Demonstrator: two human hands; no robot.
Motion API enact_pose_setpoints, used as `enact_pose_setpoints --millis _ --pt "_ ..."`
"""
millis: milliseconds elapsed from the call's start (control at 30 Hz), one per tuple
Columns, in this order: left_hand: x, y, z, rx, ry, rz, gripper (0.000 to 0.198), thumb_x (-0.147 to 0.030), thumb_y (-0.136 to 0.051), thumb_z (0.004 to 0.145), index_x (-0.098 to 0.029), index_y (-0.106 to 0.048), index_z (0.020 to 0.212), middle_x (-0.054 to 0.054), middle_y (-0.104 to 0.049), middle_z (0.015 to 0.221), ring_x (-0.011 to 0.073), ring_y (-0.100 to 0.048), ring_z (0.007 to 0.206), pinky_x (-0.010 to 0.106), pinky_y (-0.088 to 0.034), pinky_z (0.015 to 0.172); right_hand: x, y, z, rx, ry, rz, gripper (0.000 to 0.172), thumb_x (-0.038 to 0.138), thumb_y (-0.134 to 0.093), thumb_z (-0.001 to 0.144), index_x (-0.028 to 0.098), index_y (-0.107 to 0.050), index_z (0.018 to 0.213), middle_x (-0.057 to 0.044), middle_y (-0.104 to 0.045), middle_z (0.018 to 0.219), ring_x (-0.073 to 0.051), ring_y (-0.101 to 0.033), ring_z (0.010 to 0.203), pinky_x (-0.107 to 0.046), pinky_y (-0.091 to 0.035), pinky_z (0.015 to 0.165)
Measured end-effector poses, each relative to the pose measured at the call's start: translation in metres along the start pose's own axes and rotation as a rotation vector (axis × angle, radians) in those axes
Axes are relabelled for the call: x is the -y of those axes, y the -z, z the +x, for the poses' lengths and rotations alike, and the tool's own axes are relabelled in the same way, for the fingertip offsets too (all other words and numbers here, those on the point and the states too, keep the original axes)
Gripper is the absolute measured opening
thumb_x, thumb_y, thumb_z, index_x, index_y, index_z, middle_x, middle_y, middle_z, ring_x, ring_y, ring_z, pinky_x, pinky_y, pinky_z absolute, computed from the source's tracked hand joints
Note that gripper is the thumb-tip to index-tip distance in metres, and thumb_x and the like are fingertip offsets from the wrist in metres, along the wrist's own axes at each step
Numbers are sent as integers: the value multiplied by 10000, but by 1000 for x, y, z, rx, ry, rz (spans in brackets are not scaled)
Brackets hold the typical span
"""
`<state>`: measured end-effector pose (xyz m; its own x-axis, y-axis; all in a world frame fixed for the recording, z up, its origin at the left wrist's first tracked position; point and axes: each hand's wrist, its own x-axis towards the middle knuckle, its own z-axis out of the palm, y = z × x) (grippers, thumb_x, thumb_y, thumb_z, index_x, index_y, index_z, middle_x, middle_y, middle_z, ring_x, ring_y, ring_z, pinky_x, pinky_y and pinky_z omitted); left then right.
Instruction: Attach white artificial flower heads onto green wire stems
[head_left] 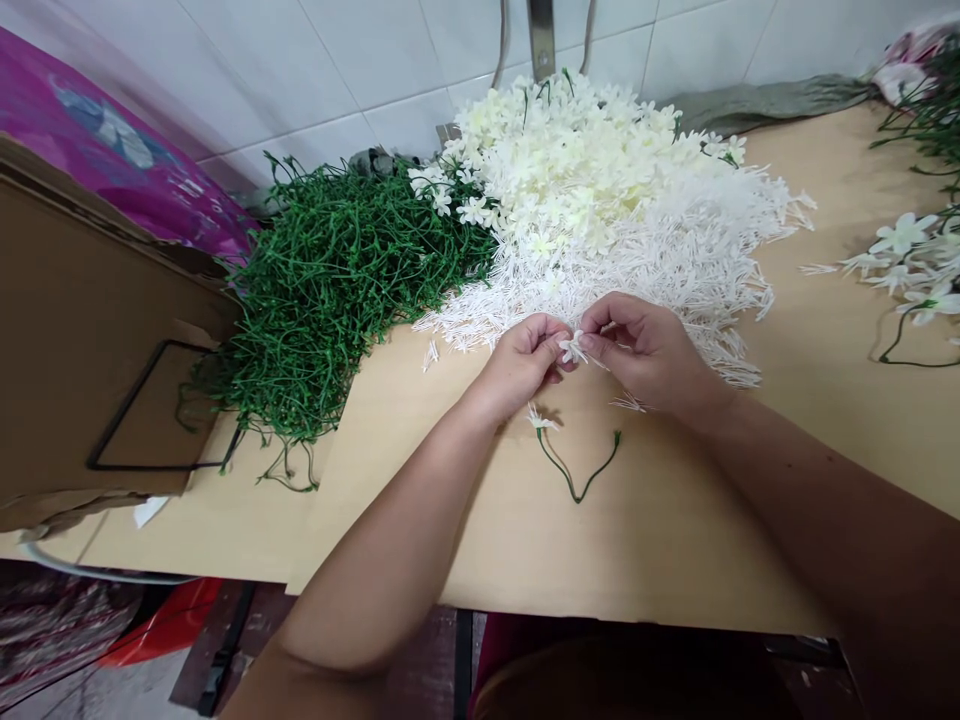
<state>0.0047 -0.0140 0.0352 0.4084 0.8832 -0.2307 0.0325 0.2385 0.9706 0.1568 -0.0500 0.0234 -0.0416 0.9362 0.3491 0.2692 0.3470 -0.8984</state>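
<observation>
My left hand (529,362) and my right hand (637,350) meet over the table, both pinching a small white artificial flower (574,348) between fingertips. Thin white strands poke out beneath it. Just below my hands lies a V-shaped green plastic stem (576,496), with a white flower (541,420) on its left tip and a bare right tip. A few loose white stamens (628,403) rest under my right hand. Behind my hands spreads a heap of white stamens (675,250), with a pile of cream-white flower heads (570,150) above it.
A large tangle of green stems (337,260) lies at the left, beside a cardboard box (90,330) and a purple bag (127,140). Assembled white flowers (911,260) sit at the far right. A tiled wall (397,50) bounds the table (480,560) at the back.
</observation>
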Motion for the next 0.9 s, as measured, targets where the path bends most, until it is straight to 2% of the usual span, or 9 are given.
enact_pose_setpoints --millis 100,233,367,533,733,900 --pt "1 1 1 5 -20 -31 208 -81 -513 916 -147 -536 720 -37 -586 569 44 -537 503 137 -408 478 0 1 1 31 -98 150 256 374 -751 768 185 -579 751 4 -584 702 -124 -536 663 -284 -472 623" --pt "4 4 4 -35 -63 -94 194 -110 -534 909 -153 -532 719 -39 -576 577 51 -537 518 148 -425 498 -2 -2 2 52 -220 332 375 496 -776 730 190 -588 840 -1 -628 756 -113 -572 664 -277 -504 630" --pt "8 4 6 -56 -103 -105 182 -157 -623 868 -155 -534 709 -51 -553 585 39 -498 507 141 -399 491 -3 -6 3 118 -312 399 436 419 -878 605 197 -578 831 20 -626 728 -110 -581 657 -267 -504 625" --pt "10 -1 7 -102 -122 -58 205 -211 -690 833 -161 -538 704 -58 -523 568 38 -451 492 153 -372 491 -1 -5 4 121 -344 392 441 353 -920 512 188 -581 741 32 -612 680 -111 -570 654 -258 -469 616" --pt "9 -3 6 -127 -187 -19 183 -134 -625 860 -165 -535 704 -62 -508 565 46 -433 500 170 -363 520 4 -3 3 149 -376 379 404 417 -878 596 166 -565 645 53 -525 558 -64 -430 529 -222 -314 494" --pt "7 -6 3 -135 -204 -4 178 -145 -607 878 -176 -520 725 -63 -486 544 59 -431 508 179 -357 524 3 -1 2 174 -366 463 382 419 -840 671 175 -548 636 48 -511 550 -67 -422 523 -232 -312 497"
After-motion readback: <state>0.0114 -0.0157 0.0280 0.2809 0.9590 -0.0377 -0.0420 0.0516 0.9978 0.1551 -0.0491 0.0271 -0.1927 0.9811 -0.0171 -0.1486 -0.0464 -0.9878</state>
